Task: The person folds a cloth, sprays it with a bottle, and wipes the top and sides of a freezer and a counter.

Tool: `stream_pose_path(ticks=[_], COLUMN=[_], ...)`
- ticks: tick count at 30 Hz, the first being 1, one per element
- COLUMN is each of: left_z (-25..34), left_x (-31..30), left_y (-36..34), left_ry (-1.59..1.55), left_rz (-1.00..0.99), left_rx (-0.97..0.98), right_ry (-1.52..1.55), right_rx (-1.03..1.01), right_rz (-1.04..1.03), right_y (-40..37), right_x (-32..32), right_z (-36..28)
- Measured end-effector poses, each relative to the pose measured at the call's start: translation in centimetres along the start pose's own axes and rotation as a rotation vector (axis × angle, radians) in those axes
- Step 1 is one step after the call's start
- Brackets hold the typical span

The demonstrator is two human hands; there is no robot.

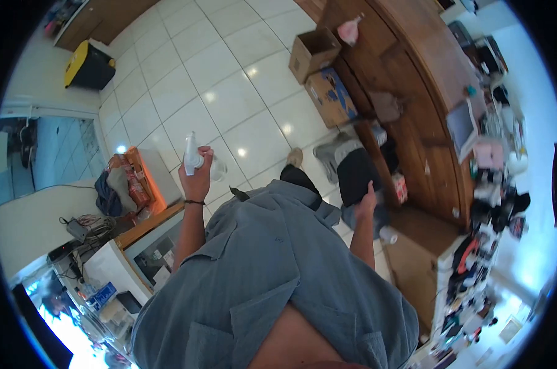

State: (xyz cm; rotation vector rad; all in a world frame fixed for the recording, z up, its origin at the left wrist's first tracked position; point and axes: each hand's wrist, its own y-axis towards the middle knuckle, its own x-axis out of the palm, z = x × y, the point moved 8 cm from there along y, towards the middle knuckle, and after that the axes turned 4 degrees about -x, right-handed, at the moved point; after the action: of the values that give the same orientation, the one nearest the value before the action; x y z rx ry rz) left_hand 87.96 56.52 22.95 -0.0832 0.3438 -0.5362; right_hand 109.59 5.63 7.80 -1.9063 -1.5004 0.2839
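Note:
My left hand (196, 176) is closed around the neck of a spray bottle (193, 155) with a white trigger head. Its clear body shows faintly beside my fingers, over the floor tiles. On the other side, my right hand (367, 202) grips the lower edge of a black cloth (356, 176), which looks flat and dark; its exact material is hard to make out. Both hands are held out in front of my grey shirt, well apart from each other.
Cardboard boxes (331, 96) stand against a wooden counter (408, 80) on the right. A yellow and black bin (90, 65) is at the far left. An orange-edged crate (148, 184) and a shelf with cables (94, 227) are nearer on the left.

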Motion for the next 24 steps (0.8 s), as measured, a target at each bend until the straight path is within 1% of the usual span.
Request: stream_pose_path(ticks=[2,4,6,8,10,12,13,14,15,16,17,19,21,22,24], left_z=[2.4,4.4,6.8,7.9,7.2,6.5,6.0,5.9,7.0,7.7,7.9,8.2,12.4,14.5,19.7], left_x=[1.2,0.8,1.5,2.1,1.6,2.8,3.4,4.1,5.0,6.2,6.6,8.4,10.8,11.8,13.0], left_y=[2.5,4.8,6.2,8.1,10.5,13.7,15.8,18.2,21.1,24.5,28.1,35.6,44.1,47.8,55.2], left_ry=[-0.073,-0.101,-0.033,0.003,0.015,0.015,0.005,-0.011,0.032,0.018,0.002,-0.028,-0.074,-0.089,-0.098], left_rz=[0.072,0.138,0.197,0.263,0.313,0.326,0.324,0.326,0.31,0.288,0.262,0.172,0.091,0.051,-0.022], left_rx=[0.009,0.029,-0.012,-0.046,-0.071,-0.086,-0.105,-0.116,-0.065,-0.057,-0.054,-0.056,0.093,0.159,0.259], right_ry=[-0.045,-0.251,-0.365,-0.481,-0.625,-0.715,-0.739,-0.751,-0.757,-0.759,-0.677,-0.469,-0.281,-0.213,-0.172], right_rx=[-0.034,0.024,0.007,-0.256,-0.079,-0.005,-0.024,-0.041,-0.068,-0.094,-0.012,0.141,0.208,0.228,0.264], right_rz=[-0.183,-0.23,-0.409,-0.549,-0.648,-0.726,-0.758,-0.754,-0.756,-0.756,-0.726,-0.623,-0.501,-0.443,-0.29], right_y=[6.7,11.4,13.9,13.7,15.2,16.2,16.1,16.1,15.9,16.0,19.2,23.0,25.2,27.7,31.8], right_x=[7.7,16.0,26.1,36.2,43.5,49.5,52.5,54.8,57.2,59.5,60.2,61.4,63.1,63.1,63.6], right_z=[-2.4,-3.8,-5.3,-7.6,-4.7,-3.1,-2.8,-3.2,-3.7,-4.1,-1.5,-0.8,-2.9,-3.4,-4.8])
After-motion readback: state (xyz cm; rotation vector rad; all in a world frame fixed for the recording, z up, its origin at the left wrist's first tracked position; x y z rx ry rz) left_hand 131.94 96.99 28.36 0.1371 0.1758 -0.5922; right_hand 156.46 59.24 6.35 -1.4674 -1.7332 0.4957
